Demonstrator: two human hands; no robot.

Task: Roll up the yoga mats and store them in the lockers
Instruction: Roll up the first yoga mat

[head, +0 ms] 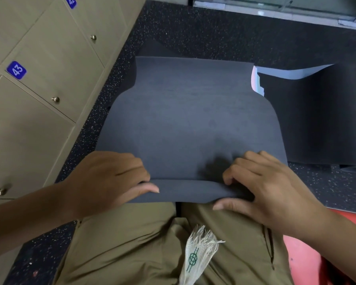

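Speckled floor [203, 31] bears grey mat [193, 112], near edge gripped by hands: left [109, 177], right [261, 188].

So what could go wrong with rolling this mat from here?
The first fold of the grey mat is loose and flat where the left hand and right hand grip it, so the roll may end up too fat for a locker. The hands sit apart, so the roll could skew sideways. The far end overlaps a darker mat and might drag it along.
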